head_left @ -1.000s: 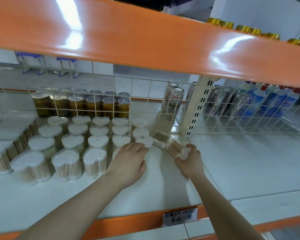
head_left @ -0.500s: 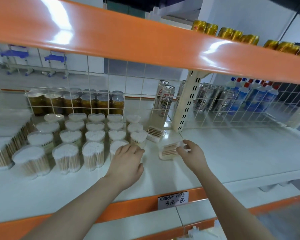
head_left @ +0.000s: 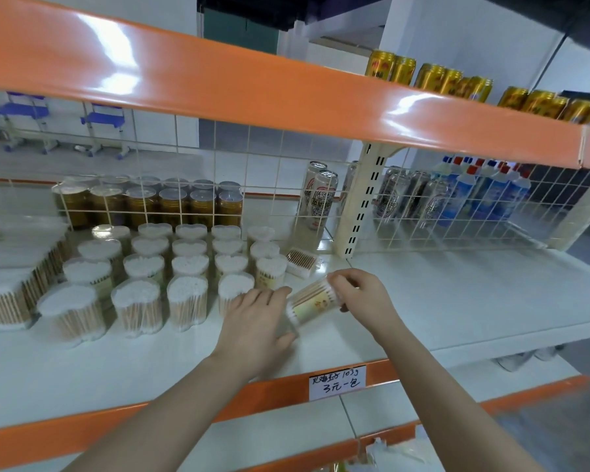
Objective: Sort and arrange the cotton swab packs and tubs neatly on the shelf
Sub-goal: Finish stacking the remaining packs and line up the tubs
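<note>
Head view: swab tub [head_left: 315, 299] newly between both hands.

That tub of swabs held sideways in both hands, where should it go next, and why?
Probably stand the tilted tub upright at the front of the right-hand column of tubs. That column stops one short of its neighbours. The right hand grips it; the left hand steadies its lower end.

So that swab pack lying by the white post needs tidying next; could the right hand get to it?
Probably yes: the lying pack sits just beyond the right hand over bare shelf, but that hand grips a tub.
</note>
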The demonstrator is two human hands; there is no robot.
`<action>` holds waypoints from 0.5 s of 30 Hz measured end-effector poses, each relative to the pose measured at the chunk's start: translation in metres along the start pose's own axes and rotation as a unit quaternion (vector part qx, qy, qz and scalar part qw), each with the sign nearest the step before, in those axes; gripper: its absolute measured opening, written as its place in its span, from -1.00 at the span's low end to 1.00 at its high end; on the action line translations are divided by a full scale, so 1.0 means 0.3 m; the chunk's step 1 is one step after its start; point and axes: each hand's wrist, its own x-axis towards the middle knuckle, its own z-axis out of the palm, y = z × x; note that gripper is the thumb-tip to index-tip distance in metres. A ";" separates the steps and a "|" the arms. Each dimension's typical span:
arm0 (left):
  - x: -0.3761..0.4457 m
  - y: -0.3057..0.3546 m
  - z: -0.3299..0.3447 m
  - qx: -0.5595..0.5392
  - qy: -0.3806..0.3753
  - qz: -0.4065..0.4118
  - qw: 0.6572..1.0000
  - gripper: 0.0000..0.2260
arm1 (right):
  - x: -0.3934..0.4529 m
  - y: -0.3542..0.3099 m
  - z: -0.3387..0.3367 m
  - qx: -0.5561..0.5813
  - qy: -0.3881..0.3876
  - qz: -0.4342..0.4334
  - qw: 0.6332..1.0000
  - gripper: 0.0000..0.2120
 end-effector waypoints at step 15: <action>-0.016 -0.025 0.002 -0.033 0.089 0.036 0.995 -0.48 | -0.048 -0.061 -0.010 0.088 -0.037 0.001 0.995 -0.69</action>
